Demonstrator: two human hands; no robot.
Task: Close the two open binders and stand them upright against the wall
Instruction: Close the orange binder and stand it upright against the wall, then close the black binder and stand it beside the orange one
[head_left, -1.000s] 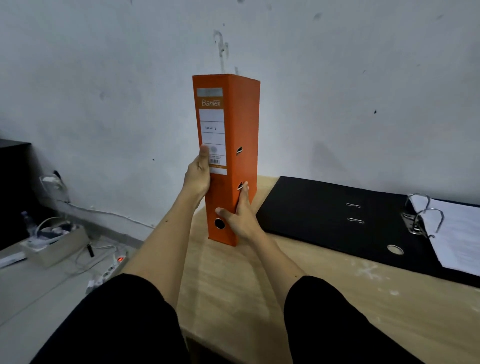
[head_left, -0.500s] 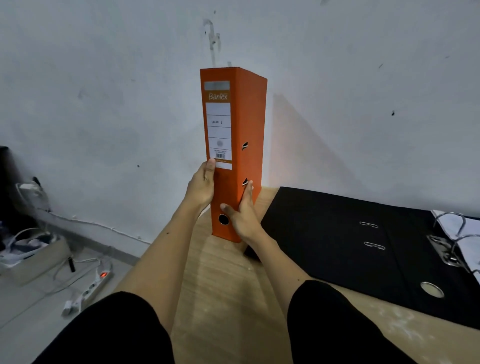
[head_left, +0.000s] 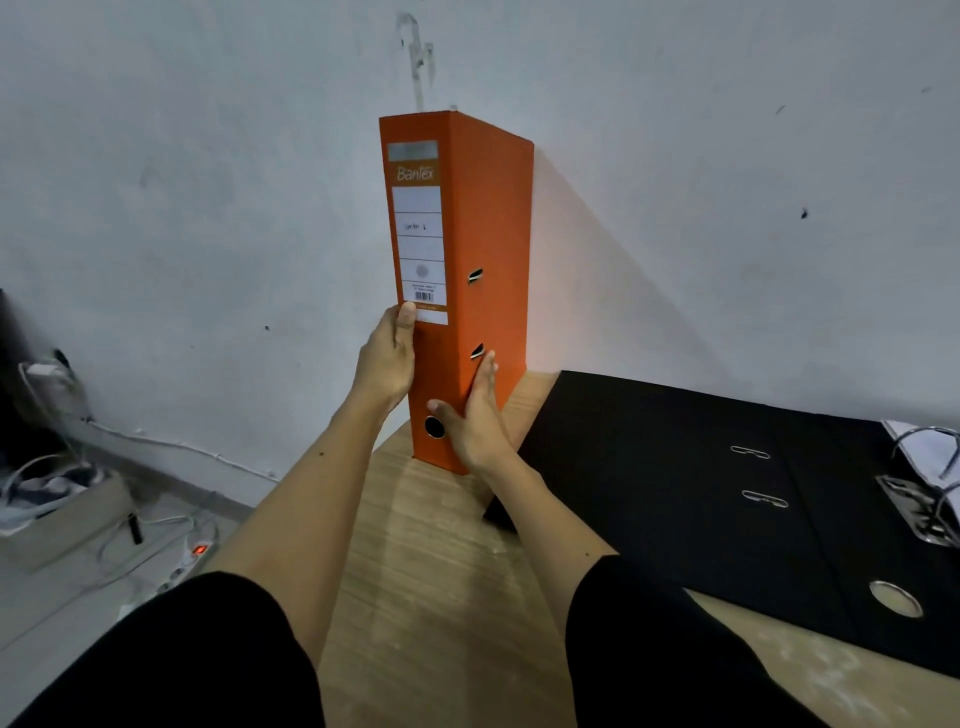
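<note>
A closed orange binder (head_left: 483, 234) stands upright at the left end of the wooden table (head_left: 431, 561), its back edge against the white wall (head_left: 701, 156) and its labelled spine facing me. My left hand (head_left: 387, 358) grips the spine's left edge. My right hand (head_left: 472, 415) presses flat on its right cover, thumb across the spine near the finger hole. To the right, a black binder (head_left: 701, 493) lies open and flat on the table, its metal ring mechanism (head_left: 930, 499) and white pages (head_left: 930, 447) at the frame's right edge.
The table's left edge drops to the floor, where a power strip (head_left: 187, 561) with a lit switch, cables and a low box (head_left: 57, 514) lie. The black binder's left cover reaches close to the orange binder's base.
The orange binder has gone back until it meets the wall, both hands still on it. My view has come closer and turned slightly left.
</note>
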